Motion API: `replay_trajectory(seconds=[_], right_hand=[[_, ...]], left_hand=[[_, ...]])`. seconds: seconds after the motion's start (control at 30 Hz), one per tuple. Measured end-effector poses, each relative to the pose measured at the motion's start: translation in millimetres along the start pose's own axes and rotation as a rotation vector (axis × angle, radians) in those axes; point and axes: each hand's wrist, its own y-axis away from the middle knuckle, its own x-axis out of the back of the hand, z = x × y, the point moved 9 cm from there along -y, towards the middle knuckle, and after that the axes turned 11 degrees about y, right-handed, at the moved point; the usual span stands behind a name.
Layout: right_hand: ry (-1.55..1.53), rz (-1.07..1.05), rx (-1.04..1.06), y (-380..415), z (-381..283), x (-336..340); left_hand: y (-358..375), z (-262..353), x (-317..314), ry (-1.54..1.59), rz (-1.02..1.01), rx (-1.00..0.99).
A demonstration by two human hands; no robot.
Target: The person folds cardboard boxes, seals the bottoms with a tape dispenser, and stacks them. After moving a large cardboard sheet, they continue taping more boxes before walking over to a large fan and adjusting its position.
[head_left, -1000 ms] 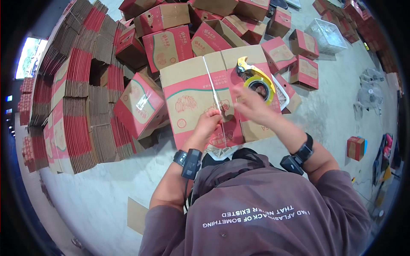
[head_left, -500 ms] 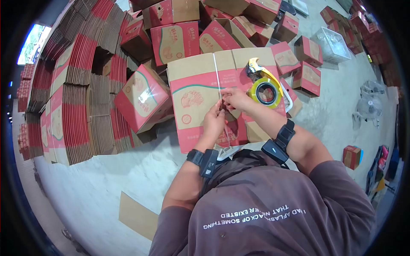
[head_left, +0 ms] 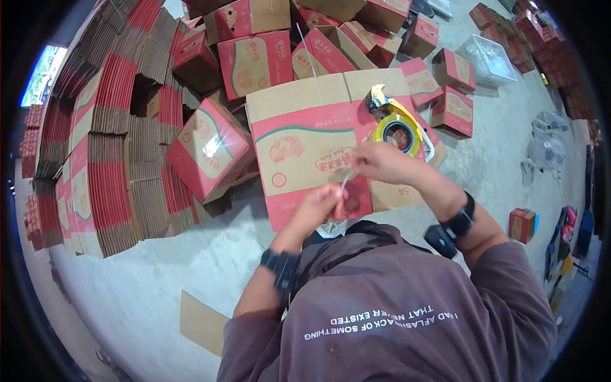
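Observation:
A white strap [head_left: 346,181] runs short and slack between my two hands. My left hand [head_left: 323,202], low over the near edge of the flat red-and-brown cardboard [head_left: 299,143], is closed on one part of it. Above and to the right, my right hand [head_left: 377,163] pinches the other part, its fingers blurred and partly hidden. Another thin white length stands up past the cardboard's far edge. A yellow tape dispenser [head_left: 407,124] with a roll of tape lies on the cardboard just beyond my right hand.
Tall stacks of folded cartons [head_left: 111,159] stand at the left. A tilted carton [head_left: 210,149] lies beside the cardboard, and several opened boxes [head_left: 258,63] are heaped behind it. A clear plastic bin [head_left: 487,60] sits at the back right. A loose cardboard piece [head_left: 202,321] lies on the floor.
The strap that lay straight across the cardboard has come off its top face, and one length now flies up behind. My hands have drawn toward me and apart, still gripping it.

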Motion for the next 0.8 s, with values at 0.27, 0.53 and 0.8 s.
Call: replay_trajectory(seconds=[0.27, 0.53, 0.8], right_hand=[[-0.111, 0.755, -0.404, 87.4, 159.7, 87.7], [0.146, 0.233, -0.587, 35.3, 161.6, 63.1], [-1.132, 0.421, -0.465, 86.7, 151.0, 27.4]], left_hand=[[273.5, -183.5, 188.8, -1.269, 0.102, 0.695], [407.6, -301.4, 242.6, -0.59, 0.512, 0.428], [118.5, 27.2, 170.6, -0.549, 0.722, -0.414]])
